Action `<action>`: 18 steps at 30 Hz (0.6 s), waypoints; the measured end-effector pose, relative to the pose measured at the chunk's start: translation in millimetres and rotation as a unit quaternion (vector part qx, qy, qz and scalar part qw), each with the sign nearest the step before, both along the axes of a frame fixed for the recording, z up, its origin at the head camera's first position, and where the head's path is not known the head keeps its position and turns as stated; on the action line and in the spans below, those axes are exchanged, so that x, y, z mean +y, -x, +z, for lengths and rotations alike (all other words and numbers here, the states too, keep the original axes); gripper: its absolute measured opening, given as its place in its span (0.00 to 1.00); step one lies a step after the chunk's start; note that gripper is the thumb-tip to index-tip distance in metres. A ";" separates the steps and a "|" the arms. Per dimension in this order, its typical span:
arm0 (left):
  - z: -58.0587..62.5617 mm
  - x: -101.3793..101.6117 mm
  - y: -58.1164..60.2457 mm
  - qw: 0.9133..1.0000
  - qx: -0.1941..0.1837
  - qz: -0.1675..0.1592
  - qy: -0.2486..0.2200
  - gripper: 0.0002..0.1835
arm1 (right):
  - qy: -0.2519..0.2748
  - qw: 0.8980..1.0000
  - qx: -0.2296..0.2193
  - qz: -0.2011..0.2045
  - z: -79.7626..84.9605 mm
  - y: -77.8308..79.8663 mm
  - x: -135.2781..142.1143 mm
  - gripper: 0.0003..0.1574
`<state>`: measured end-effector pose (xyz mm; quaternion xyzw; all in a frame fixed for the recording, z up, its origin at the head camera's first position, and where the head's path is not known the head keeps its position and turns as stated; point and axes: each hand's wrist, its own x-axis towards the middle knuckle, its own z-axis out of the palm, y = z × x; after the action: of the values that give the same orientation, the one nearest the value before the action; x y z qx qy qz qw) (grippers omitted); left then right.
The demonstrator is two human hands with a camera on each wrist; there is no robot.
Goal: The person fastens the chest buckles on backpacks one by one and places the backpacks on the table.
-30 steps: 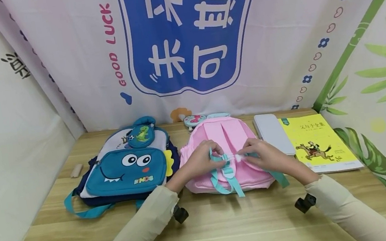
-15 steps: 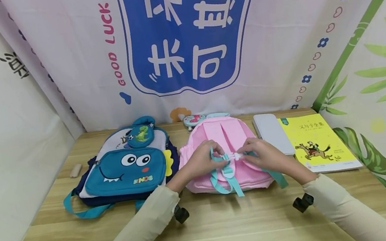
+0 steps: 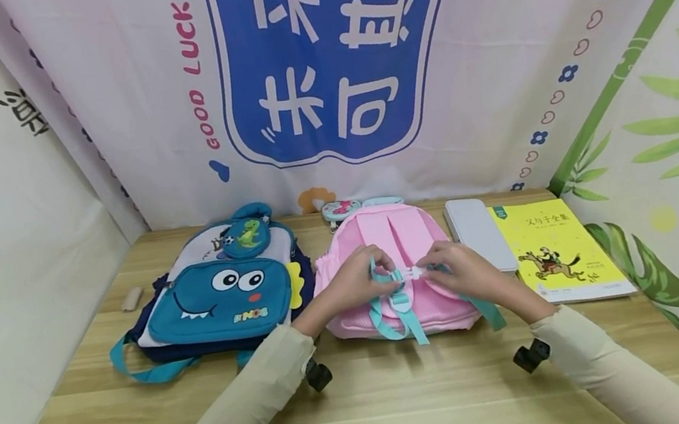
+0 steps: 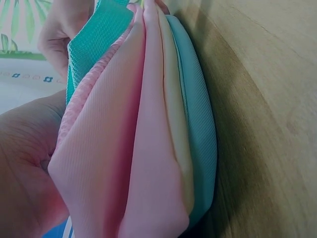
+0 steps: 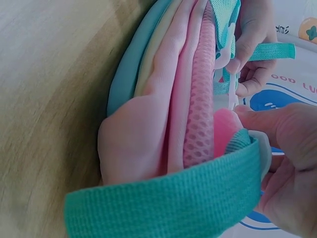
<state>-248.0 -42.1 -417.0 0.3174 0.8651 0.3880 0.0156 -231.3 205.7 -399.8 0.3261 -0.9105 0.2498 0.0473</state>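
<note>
A pink backpack (image 3: 403,232) lies back-panel up on the table, teal straps trailing over it. My left hand (image 3: 362,278) pinches one half of a white side-release buckle (image 3: 411,273) with teal webbing. The other half is held between the fingertips of my right hand (image 3: 460,269). The halves face each other above the back panel, very close; whether they are fully joined I cannot tell. In the right wrist view a teal strap (image 5: 168,203) loops past my right hand (image 5: 297,148). The left wrist view shows the pink side folds (image 4: 148,148), hiding the buckle.
To the left lies a blue dinosaur backpack (image 3: 222,301), with a small beige object (image 3: 132,299) beside it. A pale flat case (image 3: 481,235) and a yellow book (image 3: 557,254) sit to the right. A small round pouch (image 3: 341,209) lies behind the pink bag.
Both hands stay over the pink backpack. The right hand has shifted slightly left, bringing the buckle halves closer together. The bags and books have not moved.
</note>
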 end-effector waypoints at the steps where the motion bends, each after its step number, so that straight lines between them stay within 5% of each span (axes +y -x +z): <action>1: -0.1 -0.1 -0.1 1.000 0.001 0.001 0.001 0.11 | 0.001 1.000 0.000 0.000 -0.5 0.0 0.1 0.12; 18: -5.0 0.8 1.0 1.000 -0.003 -0.002 -0.008 0.11 | 0.020 1.000 -0.001 0.005 -1.9 -1.0 -7.4 0.12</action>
<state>-249.0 -41.3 -422.0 0.3177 0.8614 0.3960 0.0164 -230.3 198.3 -401.6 0.3292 -0.9038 0.2686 0.0521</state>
